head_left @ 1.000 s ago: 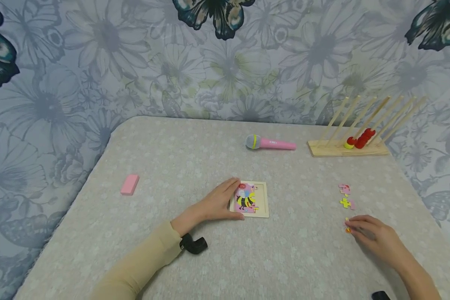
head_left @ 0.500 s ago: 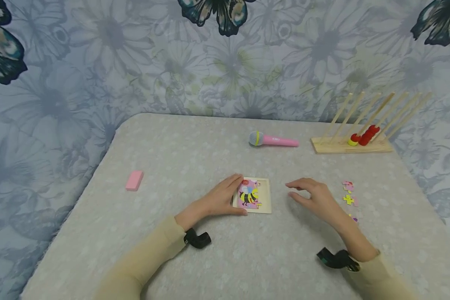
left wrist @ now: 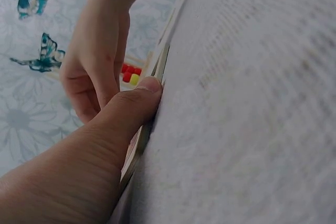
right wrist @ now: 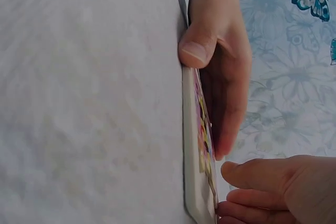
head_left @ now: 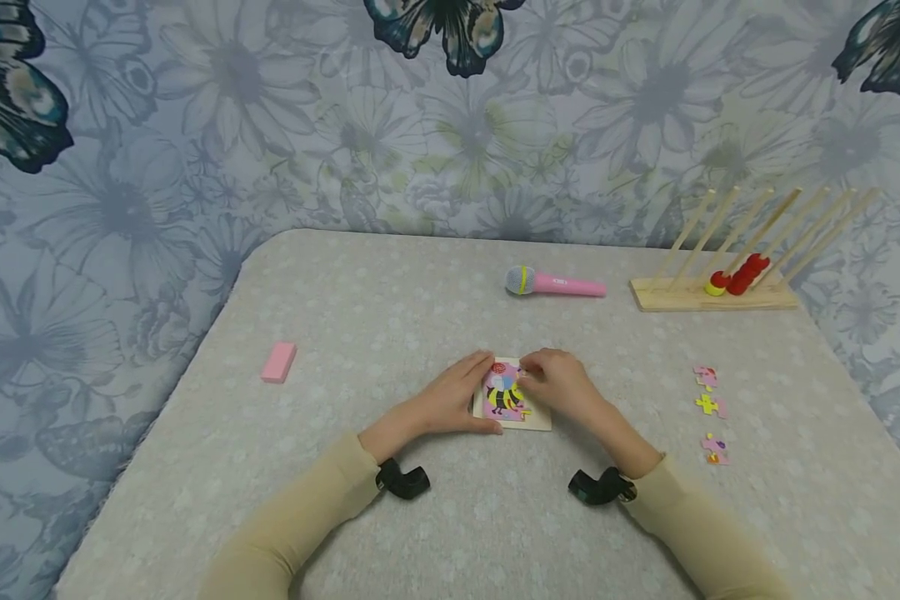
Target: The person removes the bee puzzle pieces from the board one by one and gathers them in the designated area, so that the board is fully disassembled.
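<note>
A small wooden tray puzzle (head_left: 537, 419) with a bee picture lies on the table, its pieces filling the left part. My left hand (head_left: 453, 398) grips the tray's left side, thumb along the near edge and fingers at the far edge. That thumb (left wrist: 147, 88) shows against the wooden rim in the left wrist view. My right hand (head_left: 562, 383) is over the tray's upper right, fingers bent down and fingertips close to the bee pieces; I cannot tell whether a piece is between them. Several loose pink and yellow jigsaw pieces (head_left: 708, 406) lie to the right.
Behind the tray lies a pink toy microphone (head_left: 566, 286). A wooden peg stand (head_left: 712, 305) with red and yellow beads is at the back right. A pink block (head_left: 279, 363) sits on the left. The patterned cloth (head_left: 390, 317) reaches back to the flowered wall.
My right hand has moved left from the loose pieces to the tray, leaving the nearest loose piece in plain sight. My left hand keeps its place on the tray. The head view has shifted slightly.
</note>
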{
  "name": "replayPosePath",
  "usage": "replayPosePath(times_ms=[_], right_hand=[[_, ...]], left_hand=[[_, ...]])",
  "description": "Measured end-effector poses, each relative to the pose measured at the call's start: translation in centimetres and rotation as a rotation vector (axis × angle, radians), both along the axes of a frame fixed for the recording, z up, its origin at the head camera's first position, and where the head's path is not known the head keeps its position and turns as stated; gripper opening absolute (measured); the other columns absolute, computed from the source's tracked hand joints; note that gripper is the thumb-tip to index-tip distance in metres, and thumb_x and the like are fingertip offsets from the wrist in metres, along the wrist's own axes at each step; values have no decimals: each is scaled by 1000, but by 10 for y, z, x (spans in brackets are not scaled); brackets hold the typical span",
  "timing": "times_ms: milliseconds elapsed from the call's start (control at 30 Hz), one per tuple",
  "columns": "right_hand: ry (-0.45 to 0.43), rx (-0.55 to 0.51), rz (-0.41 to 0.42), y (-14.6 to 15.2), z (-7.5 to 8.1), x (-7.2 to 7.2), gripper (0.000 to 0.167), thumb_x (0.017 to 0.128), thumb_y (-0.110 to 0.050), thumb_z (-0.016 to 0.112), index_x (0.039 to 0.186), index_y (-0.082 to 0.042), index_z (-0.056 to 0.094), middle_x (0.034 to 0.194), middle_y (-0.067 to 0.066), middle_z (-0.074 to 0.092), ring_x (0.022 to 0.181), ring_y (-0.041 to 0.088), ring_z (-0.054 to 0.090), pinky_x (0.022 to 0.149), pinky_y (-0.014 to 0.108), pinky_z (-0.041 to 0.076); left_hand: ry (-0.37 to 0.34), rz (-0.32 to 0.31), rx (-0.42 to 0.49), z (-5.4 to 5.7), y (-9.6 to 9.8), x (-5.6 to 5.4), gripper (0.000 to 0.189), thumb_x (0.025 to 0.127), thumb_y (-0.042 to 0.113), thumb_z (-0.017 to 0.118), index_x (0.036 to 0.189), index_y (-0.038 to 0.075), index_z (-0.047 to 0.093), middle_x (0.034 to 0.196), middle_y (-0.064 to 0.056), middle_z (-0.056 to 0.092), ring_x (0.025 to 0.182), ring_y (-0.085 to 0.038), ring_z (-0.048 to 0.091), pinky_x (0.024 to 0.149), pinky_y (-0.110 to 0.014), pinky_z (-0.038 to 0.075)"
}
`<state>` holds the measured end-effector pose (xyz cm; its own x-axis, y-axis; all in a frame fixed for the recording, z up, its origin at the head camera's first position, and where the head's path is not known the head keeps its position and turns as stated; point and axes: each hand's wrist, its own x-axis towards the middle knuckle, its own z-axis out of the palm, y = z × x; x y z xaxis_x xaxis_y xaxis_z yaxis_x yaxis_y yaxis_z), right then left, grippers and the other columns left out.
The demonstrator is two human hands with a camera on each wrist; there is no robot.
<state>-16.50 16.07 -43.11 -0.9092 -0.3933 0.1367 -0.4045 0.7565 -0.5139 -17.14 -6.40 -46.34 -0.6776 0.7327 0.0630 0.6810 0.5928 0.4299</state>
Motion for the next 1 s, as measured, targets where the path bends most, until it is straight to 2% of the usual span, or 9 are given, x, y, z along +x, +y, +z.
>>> replayPosePath(times_ms=[167,267,500,733,1000], right_hand=[[14,1,-18,-5,-3,2,28,83,-14,72,104,4,69,99,15,67,91,28,60,80,45,47],[17,-17,-31,-7,-6,1,29,82,-14,73,104,5,69,97,14,66,90,27,60,80,46,47],[21,-63,-55,-10,-7,0,30,81,-14,74,104,5,68,87,8,62,80,21,55,71,39,46],[6,-87,-69,-11,-7,-2,27,81,-14,75,102,1,67,84,6,59,77,19,52,68,36,44],[8,-124,-28,-10,-10,-5,25,81,-11,75,102,-1,66,83,6,56,74,17,51,65,31,44]], left_hand=[[-3,-2,3,0,-1,1,108,76,60,69,147,-6,20,152,-18,22,141,-25,16,113,-34,15],[-6,0,-2,-1,-1,1,107,77,60,68,147,-5,20,152,-18,21,141,-25,15,113,-34,15],[-4,4,1,1,-1,2,107,77,60,68,147,-4,21,153,-17,21,141,-24,15,113,-34,15],[3,1,-1,3,-1,2,106,77,59,69,147,-5,22,152,-17,22,141,-25,16,113,-34,14],[9,0,-11,3,0,2,105,77,61,67,146,-6,25,152,-18,22,141,-26,17,113,-35,15]])
